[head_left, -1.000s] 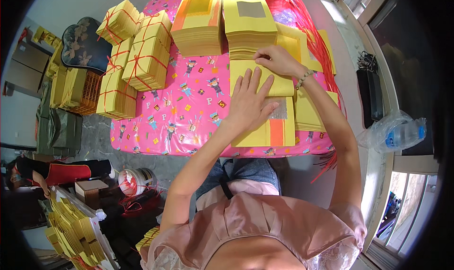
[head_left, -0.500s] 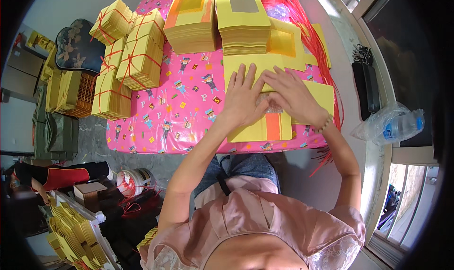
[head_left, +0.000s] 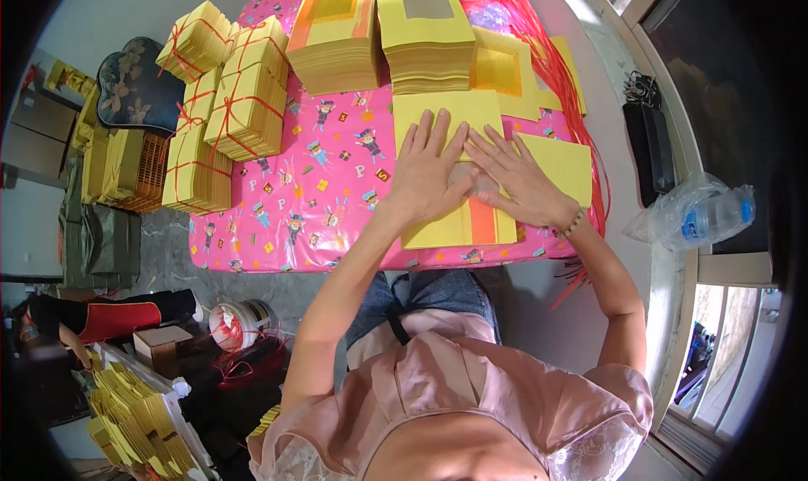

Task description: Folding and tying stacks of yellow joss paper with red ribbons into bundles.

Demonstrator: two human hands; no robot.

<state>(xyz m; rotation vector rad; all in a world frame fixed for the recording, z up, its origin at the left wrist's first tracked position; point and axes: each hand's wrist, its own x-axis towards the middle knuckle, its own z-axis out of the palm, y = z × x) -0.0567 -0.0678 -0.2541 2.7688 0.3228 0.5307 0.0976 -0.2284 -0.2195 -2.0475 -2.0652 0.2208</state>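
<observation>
A yellow paper sheet [head_left: 433,230] with an orange stripe lies near the table's front edge, a silvery patch partly showing between my hands. My left hand [head_left: 427,174] rests flat on it, palm down and fingers stretched. Beside it my right hand [head_left: 523,178] lies open too, its fingers spread and angled inward; its fingertips come close to the left thumb and forefinger. Both hands cover much of the paper. To the right, another yellow sheet [head_left: 566,171] reaches out from beneath my right hand. Neither hand grips anything.
Two tall yellow paper stacks [head_left: 337,60] stand at the back of the pink patterned table [head_left: 295,203]. Bundles tied with red string [head_left: 244,115] sit at left. Red strands [head_left: 581,102] hang along the right side. A bagged plastic bottle [head_left: 707,224] lies by the window. Another person [head_left: 118,317] is at lower left.
My right hand's fingers have straightened and spread from a bent, drawn-in pose, flattening on the paper. My left hand stays flat, shifted slightly to the left.
</observation>
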